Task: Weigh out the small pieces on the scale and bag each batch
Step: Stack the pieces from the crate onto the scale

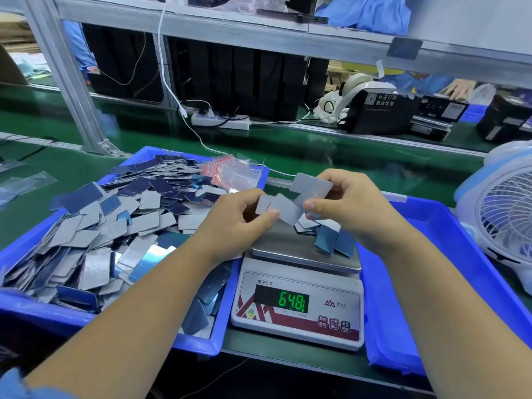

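While the white digital scale on the green worktop reads 64.81, both hands hover over its steel pan, the left hand and right hand each pinching thin grey rectangular pieces; more pieces fill the blue plastic tray alongside.

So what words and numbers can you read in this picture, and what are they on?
"64.81": green digits on the scale display.
"电子天平": printed above that display.
"香山": by the scale's logo.
Scale button labels: too small.
"标签订购 售后维修": sticker on the black machine, roughly; rather blurred.
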`<state>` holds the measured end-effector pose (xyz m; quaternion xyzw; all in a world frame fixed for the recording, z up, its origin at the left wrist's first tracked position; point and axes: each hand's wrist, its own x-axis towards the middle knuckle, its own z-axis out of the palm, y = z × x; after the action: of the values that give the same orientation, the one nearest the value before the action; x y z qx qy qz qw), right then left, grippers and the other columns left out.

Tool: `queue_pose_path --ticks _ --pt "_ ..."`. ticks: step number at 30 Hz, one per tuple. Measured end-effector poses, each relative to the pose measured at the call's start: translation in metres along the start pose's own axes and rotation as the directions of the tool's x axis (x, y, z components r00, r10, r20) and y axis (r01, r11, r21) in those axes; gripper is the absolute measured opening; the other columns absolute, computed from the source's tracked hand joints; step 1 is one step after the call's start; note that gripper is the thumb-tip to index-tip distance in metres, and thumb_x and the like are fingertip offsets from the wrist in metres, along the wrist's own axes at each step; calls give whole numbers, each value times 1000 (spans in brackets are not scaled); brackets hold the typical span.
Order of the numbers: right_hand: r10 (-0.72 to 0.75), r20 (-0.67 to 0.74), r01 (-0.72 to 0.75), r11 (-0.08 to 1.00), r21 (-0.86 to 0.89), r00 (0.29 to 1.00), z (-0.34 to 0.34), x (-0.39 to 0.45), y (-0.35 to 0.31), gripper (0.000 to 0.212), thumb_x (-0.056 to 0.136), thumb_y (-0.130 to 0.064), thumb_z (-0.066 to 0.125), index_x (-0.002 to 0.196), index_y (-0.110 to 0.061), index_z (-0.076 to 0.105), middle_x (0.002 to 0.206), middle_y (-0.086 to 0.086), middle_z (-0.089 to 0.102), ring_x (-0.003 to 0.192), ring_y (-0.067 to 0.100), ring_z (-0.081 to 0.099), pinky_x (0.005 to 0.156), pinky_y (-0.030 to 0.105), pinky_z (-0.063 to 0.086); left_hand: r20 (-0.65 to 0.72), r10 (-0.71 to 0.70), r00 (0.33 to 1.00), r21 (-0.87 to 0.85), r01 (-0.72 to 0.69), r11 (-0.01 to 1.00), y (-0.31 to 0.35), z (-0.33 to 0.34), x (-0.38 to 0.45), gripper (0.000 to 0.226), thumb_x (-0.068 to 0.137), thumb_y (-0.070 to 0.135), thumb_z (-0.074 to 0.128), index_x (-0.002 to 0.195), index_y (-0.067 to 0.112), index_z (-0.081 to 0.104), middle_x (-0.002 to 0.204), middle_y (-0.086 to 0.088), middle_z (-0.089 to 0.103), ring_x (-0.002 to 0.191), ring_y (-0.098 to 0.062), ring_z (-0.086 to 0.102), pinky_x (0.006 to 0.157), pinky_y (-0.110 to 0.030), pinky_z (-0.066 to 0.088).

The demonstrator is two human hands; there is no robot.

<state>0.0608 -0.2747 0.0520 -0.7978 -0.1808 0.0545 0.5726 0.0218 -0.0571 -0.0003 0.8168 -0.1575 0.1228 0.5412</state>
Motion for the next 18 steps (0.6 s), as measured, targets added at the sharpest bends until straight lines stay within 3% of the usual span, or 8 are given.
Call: queue_pose_path --ticks 3,5,8,11,13,15,18 --pt "24 -102 -18 998 59 995 -13 -1 5 14 82 4 74 84 -8 68 80 16 73 73 25 71 76 35 62 -10 -28 1000 60 29 998 -1 3 3 14 85 33 58 80 22 66 73 4 59 67 -5 50 62 -20 39" --pt "41 -154 -24 994 108 987 -22 -1 9 14 83 4 74 84 -9 68 78 11 74 74 27 71 78 39 62 62 -30 998 196 17 980 0 9 7 18 87 32 55 72 23 54 76 10 52 75 0 45 67 -17 34" --pt "75 -198 -47 988 144 977 -30 0 14 14 83 3 74 86 -9 69 80 11 74 75 27 71 76 39 62 198 -82 977 475 -22 880 -4 21 11 26 97 35 50 75 22 48 93 6 44 95 -12 35 85 -30 30" --pt "100 -195 -71 986 150 976 -31 -2 19 12 83 3 74 89 -7 68 81 10 75 74 26 71 70 32 60 144 -79 986 667 -38 744 -9 26 12 26 96 49 46 90 25 52 105 5 41 104 -16 29 92 -35 26" --pt "118 -183 -91 985 150 976 -29 -3 21 13 83 3 73 91 -6 68 81 9 75 74 25 72 68 29 59 84 -54 995 690 -19 723 -10 25 12 33 94 53 48 109 26 58 109 6 40 109 -18 30 92 -33 22" --pt "137 -169 -118 986 121 976 -27 -5 21 13 83 2 73 91 -7 68 81 9 75 74 25 73 70 35 61 46 -49 998 671 6 741 -11 23 12 37 94 52 50 121 27 59 111 7 41 113 -18 32 94 -33 23" --pt "133 -153 -135 991 -1 979 -21 -8 17 12 83 -1 74 86 -12 69 80 11 75 72 24 71 81 48 61 -53 -8 999 541 35 840 -6 15 11 29 95 38 57 122 26 62 107 8 44 110 -14 37 100 -33 31"
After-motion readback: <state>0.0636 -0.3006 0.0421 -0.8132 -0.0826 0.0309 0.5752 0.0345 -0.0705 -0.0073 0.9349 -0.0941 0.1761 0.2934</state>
